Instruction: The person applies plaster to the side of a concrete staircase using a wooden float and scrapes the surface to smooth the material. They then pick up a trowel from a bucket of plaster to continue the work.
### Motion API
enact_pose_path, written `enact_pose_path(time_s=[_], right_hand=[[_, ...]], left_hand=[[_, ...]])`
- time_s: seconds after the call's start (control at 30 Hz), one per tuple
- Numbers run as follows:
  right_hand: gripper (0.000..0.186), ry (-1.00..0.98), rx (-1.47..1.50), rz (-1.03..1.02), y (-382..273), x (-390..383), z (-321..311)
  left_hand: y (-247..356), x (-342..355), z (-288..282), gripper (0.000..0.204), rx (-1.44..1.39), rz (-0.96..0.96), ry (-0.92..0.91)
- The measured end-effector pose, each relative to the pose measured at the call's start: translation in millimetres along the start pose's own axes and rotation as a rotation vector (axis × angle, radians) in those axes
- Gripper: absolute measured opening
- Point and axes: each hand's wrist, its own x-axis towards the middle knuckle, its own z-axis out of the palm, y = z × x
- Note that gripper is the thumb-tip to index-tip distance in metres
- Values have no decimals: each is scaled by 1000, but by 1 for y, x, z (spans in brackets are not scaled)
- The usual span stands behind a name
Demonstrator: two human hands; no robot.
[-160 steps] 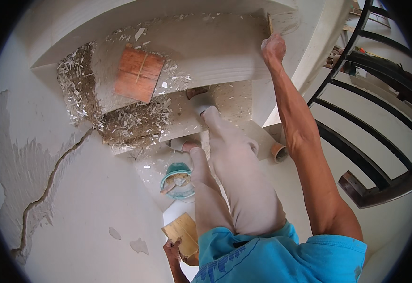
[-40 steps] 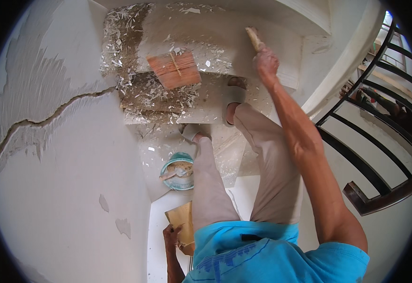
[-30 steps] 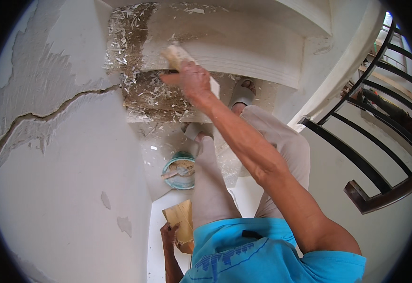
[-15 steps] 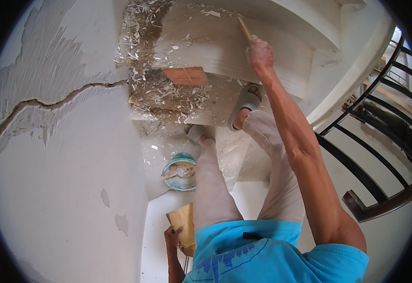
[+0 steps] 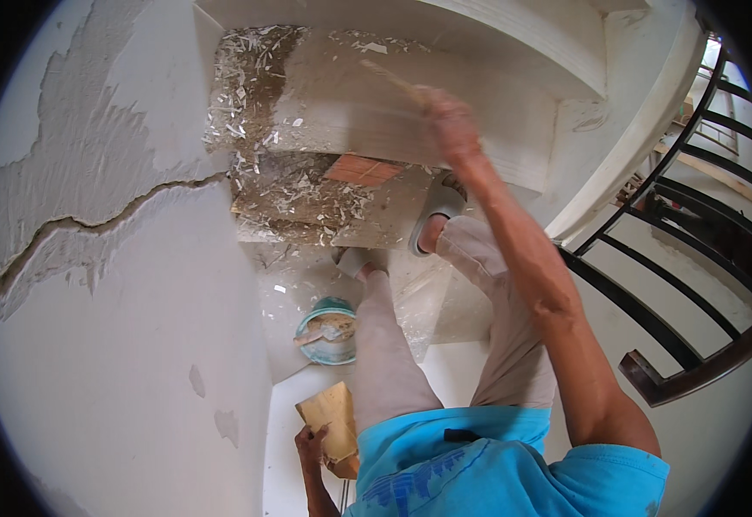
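Well — chips (image 5: 240, 99), reddish board (image 5: 363, 170) near right hand (image 5: 452, 125); bucket (image 5: 328, 355) beside leg (image 5: 386, 345).

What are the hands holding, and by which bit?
The left hand holds a yellowish board by its lower-left edge. The right hand holds a thin, pale tool by the end nearest the arm; it's too blurred to tell its kind.

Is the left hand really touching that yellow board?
Touching. The head view shows the left hand gripping the yellow board at its left edge, with no gap between them.
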Motion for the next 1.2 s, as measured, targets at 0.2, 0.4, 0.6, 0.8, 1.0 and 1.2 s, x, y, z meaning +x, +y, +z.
enact_pose_path(time_s=[0.2,0.4,0.6,0.8,1.0,1.2], right_hand=[[40,-13,-267,153,120,-12,-49],[35,-18,-264,151,149,-8,-40],[23,-19,-343,97,132,5,-13],[18,1,-404,199,105,15,5],[15,-70,-281,241,35,41,32],[27,-185,-184,61,-32,81,46]], left_hand=[[-38,16,1,18,47,2,-38],[-22,11,5,20,-67,-16,-32],[-13,10,1,23,-73,-25,-42],[-9,9,10,23,-8,-42,-58],[-11,15,15,19,-7,-23,-87],[-32,25,0,17,-53,-10,-12]])
